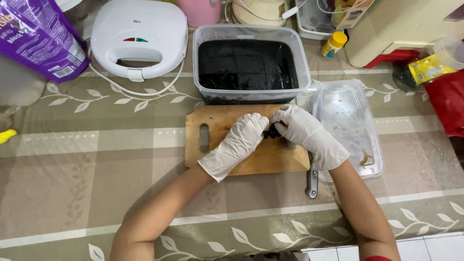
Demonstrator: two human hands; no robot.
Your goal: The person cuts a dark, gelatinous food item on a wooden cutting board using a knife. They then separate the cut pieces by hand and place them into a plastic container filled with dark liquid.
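While both gloved hands are meeting over the far right part of one wooden cutting board (227,145), they are pinching a single small dark lump (272,132) between them. The left hand (239,142) is curling its fingers narrowly around the near-left side of the lump; the right hand (307,135) is closing over it from the right, fingertips touching it. Two white gloves are being worn — one per hand — and both forearms are showing bare.

Just beyond the board, touching its far edge, one clear rectangular tub (251,63) is holding a dark, glossy slab scored into squares; the exact number of squares cannot be told. One clear lid or shallow tray (350,130) is lying to the right of the board, smeared with small brown spots. One metal handle (312,181) is sticking out near the board's near right corner, partly hidden under the right wrist; what tool it belongs to cannot be told.

Farther left, one white sandwich press (139,36) is sitting shut, its cord looping over the leaf-patterned tablecloth (72,169). One purple pouch (41,36) is standing at the far left corner. One small yellow-capped bottle (334,44) is standing far right of the tub, and one yellow packet (427,70) is lying farther right.
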